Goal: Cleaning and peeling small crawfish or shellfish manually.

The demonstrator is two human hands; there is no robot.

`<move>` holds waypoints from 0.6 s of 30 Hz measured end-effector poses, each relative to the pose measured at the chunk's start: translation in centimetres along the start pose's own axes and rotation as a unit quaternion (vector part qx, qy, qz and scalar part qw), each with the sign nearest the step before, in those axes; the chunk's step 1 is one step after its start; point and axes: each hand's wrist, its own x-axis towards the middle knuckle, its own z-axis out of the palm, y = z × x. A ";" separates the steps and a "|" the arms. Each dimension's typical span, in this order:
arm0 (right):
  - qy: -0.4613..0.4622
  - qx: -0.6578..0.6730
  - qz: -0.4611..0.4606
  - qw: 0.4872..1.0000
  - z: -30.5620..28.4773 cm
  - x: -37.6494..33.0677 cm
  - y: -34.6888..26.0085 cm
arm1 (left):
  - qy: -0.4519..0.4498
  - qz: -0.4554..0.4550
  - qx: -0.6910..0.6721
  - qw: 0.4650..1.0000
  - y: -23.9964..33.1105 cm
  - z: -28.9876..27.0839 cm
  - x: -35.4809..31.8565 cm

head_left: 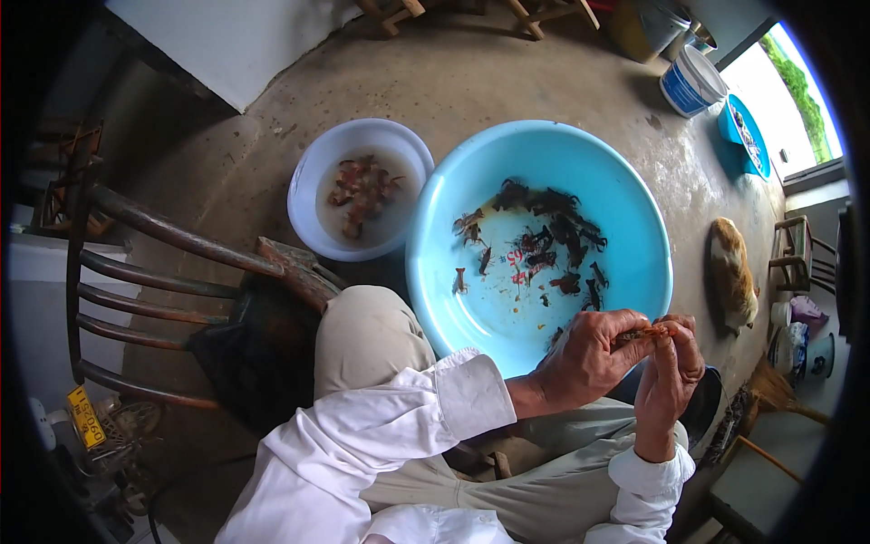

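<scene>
Close together at the near right rim of a large light-blue basin [634, 195], both my hands are closed on one reddish-brown crayfish [645, 334]. My left hand [584, 358] grips its left part, which the fingers mostly cover. The thumb and fingers of my right hand [669, 367] pinch its other end. Inside the basin, several dark crayfish [566, 231] lie scattered over the bottom, most of them toward the far side. To the left stands a smaller pale basin [304, 204], where several reddish crayfish pieces [362, 186] sit in cloudy water.
A wooden chair [163, 227] with a dark cloth on it is at my left. On the right, a light-coloured furry animal [732, 272] lies on the floor. Beyond are a white-and-blue bucket [693, 82] and a blue tub [745, 136] by the doorway. A dark bucket [705, 403] stands beneath my right hand.
</scene>
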 end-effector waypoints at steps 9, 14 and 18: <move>0.006 -0.038 -0.003 0.999 -0.3 0.1 0.0 | 0.038 0.073 0.115 0.990 -0.5 0.5 0.2; 0.018 -0.175 -0.073 0.982 0.4 0.0 -0.4 | 0.044 0.062 0.104 0.992 -0.4 0.5 0.1; 0.016 -0.254 -0.145 0.956 0.6 0.2 -0.6 | 0.034 0.051 0.099 0.993 0.1 0.2 0.1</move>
